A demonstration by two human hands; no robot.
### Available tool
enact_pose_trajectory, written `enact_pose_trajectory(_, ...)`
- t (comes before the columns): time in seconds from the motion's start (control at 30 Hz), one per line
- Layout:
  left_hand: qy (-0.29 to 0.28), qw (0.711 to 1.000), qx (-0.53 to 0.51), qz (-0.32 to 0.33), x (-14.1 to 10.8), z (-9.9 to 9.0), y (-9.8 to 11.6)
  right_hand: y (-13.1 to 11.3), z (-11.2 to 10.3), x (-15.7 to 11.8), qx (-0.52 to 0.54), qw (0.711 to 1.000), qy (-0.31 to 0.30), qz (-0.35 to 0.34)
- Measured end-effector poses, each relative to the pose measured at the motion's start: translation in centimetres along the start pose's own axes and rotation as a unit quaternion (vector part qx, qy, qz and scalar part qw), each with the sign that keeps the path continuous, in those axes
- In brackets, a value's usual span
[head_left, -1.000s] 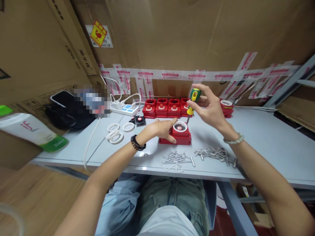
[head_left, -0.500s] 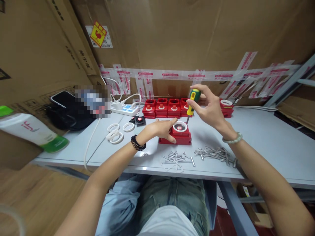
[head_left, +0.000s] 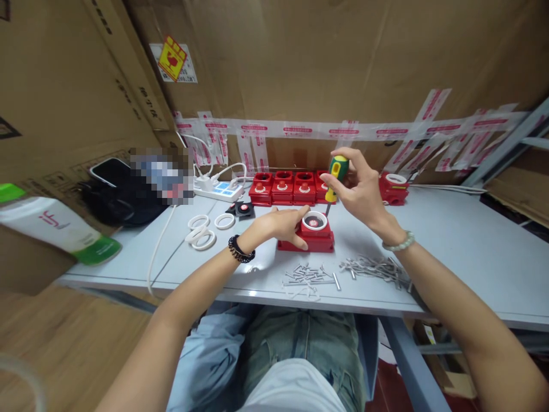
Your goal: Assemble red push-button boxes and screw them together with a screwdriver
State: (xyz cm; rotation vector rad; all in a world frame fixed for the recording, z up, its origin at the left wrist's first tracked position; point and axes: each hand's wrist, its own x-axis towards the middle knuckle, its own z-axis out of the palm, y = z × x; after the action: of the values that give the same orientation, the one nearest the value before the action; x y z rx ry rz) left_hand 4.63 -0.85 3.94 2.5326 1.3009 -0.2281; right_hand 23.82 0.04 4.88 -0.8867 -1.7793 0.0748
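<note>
My left hand (head_left: pixel 288 226) is closed on a red plastic housing (head_left: pixel 316 246), fingers over its top left and thumb along the front. A white ring (head_left: pixel 314 213) sits on top of the housing, around a dark disc with a red centre. In my right hand (head_left: pixel 363 189) is a green and yellow screwdriver (head_left: pixel 338 167), held nearly upright by the handle. Its shaft comes down at the housing's back right edge; the tip is hidden. In front of the housing lie a pile of screws (head_left: pixel 306 274) and a heap of metal rods or pins (head_left: pixel 373 267).
Several red housings with buttons (head_left: pixel 282 187) stand in a row behind, another ringed one (head_left: pixel 394 189) to the right. Loose white rings (head_left: pixel 201 239), black square parts (head_left: pixel 243 210) and a power strip (head_left: pixel 223 190) lie left. A bottle (head_left: pixel 60 226) leans into view far left. Cardboard (head_left: pixel 300 63) walls the back.
My right hand and wrist have shifted slightly left around the screwdriver handle. The left hand and the housing stay in place.
</note>
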Motion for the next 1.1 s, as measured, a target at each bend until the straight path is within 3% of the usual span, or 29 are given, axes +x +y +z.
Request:
enact_pose_trajectory(0.1, -0.003, 1.0, 0.0, -0.001, 0.0, -0.1, 0.1, -0.2, 0.4, -0.2, -0.054, 0.998, 0.032, -0.026)
enact_pose_trajectory(0.17, -0.005, 1.0, 0.0, -0.004, 0.0, -0.1, 0.1, -0.1, 0.2, -0.1, -0.055, 0.998, 0.016, -0.025)
enact_pose_trajectory(0.37, 0.004, 1.0, -0.007, 0.001, 0.2, 0.2, -0.2, 0.4, -0.5, 0.4, 0.111, 0.991, -0.077, 0.004)
enact_pose_trajectory(0.53, 0.002, 1.0, -0.005, -0.003, 0.3, 0.2, -0.3, 0.3, 0.2, 0.3, -0.024, 0.998, 0.047, -0.034)
enact_pose_trajectory(0.6, 0.003, 1.0, -0.008, -0.002, 0.2, 0.2, -0.2, 0.3, 0.3, 0.0, -0.076, 0.994, 0.07, -0.049)
enact_pose_trajectory(0.7, 0.003, 1.0, -0.01, 0.002, 0.1, 0.1, -0.2, 0.4, -0.2, -0.1, -0.072, 0.996, 0.031, -0.041)
enact_pose_trajectory(0.83, 0.001, 1.0, -0.016, 0.0, 0.2, 0.2, -0.4, 0.2, -1.4, 0.3, 0.079, 0.991, -0.105, -0.005)
enact_pose_trajectory(0.9, 0.005, 1.0, -0.019, 0.002, 0.3, 0.5, -0.7, -0.1, -1.8, 0.6, 0.105, 0.984, -0.142, -0.004)
enact_pose_trajectory(1.1, 0.057, 0.993, -0.058, 0.085, 0.5, 1.4, -1.5, -0.6, -1.5, 0.5, 0.057, 0.994, -0.095, -0.006)
